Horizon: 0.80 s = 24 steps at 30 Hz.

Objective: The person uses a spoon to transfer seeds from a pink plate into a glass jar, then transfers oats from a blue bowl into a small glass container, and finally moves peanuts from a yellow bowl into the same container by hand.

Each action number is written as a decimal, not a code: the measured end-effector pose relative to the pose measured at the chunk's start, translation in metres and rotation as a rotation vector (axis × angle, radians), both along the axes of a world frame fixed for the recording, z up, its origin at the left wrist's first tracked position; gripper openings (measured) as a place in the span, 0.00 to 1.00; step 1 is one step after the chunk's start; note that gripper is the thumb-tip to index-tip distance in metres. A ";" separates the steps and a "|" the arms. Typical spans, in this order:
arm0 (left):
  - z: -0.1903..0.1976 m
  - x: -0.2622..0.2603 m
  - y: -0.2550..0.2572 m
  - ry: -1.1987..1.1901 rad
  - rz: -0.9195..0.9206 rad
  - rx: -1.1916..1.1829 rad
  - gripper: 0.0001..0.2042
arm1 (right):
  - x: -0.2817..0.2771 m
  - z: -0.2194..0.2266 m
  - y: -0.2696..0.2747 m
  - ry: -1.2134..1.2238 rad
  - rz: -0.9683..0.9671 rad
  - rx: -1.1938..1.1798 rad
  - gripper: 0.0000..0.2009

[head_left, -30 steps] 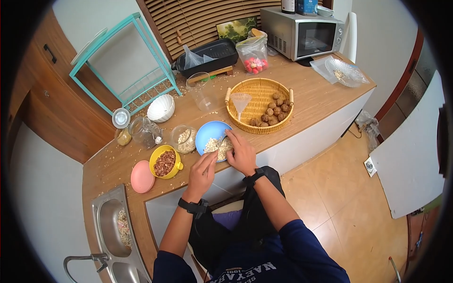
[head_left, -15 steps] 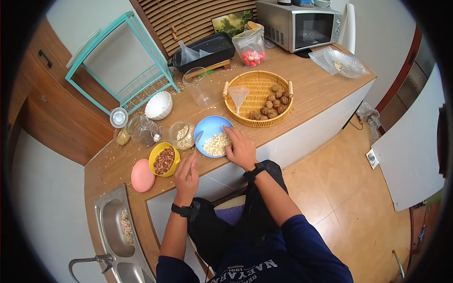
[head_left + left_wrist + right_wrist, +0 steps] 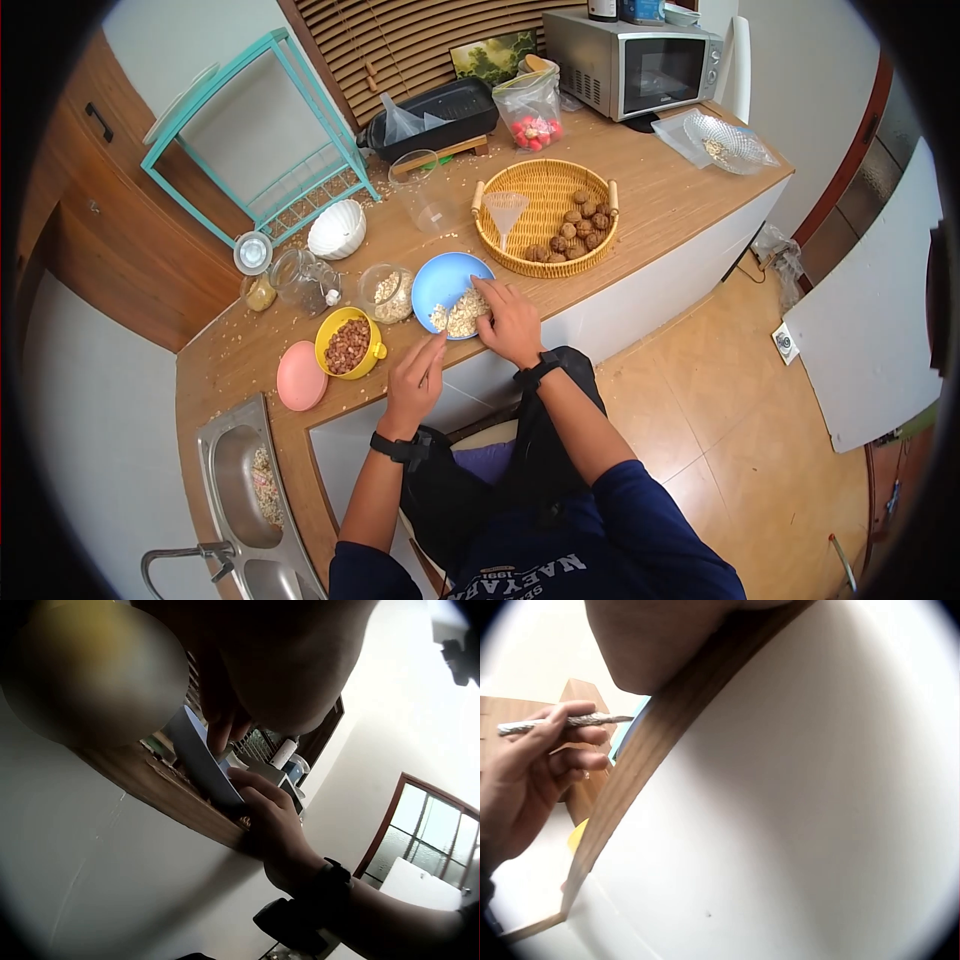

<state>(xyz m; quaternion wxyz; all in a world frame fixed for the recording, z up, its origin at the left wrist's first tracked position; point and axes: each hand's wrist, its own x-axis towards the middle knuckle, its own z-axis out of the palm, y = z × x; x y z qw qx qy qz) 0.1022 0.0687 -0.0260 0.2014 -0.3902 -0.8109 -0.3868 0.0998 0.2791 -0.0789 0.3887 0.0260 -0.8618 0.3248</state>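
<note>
A blue plate (image 3: 440,278) stands at the counter's front edge, pale oat flakes (image 3: 465,314) heaped in its near part. My left hand (image 3: 414,382) pinches a metal spoon by its patterned handle (image 3: 585,720), pointing toward the plate; the spoon's bowl end is hidden in the right wrist view. Across the plate's right rim, my right hand (image 3: 514,326) grips it, fingertips over the edge. Just left of the plate is a glass jar (image 3: 386,294) of flakes. Beside that jar sits a yellow bowl (image 3: 379,351) filled with brown nuts (image 3: 347,346).
A wicker basket (image 3: 528,185) holding several walnuts (image 3: 590,226) and a clear funnel (image 3: 506,210) stands behind right. A pink plate (image 3: 301,376), white bowl (image 3: 337,230) and glass jars line the left. The sink (image 3: 240,480) is front left, a microwave (image 3: 640,70) at the back.
My left hand and the spoon moved from the flakes to the plate's left side, then back toward the flakes. The right hand stays at the right rim.
</note>
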 end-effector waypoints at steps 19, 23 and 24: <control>0.031 0.002 -0.011 -0.151 0.229 0.004 0.09 | -0.001 -0.002 -0.001 -0.020 0.011 -0.005 0.27; 0.019 -0.005 -0.003 -0.484 0.258 0.250 0.13 | -0.001 -0.006 0.000 0.022 -0.002 0.005 0.27; 0.017 -0.007 -0.001 -0.483 0.257 0.252 0.13 | -0.001 -0.006 0.000 -0.006 0.000 -0.004 0.27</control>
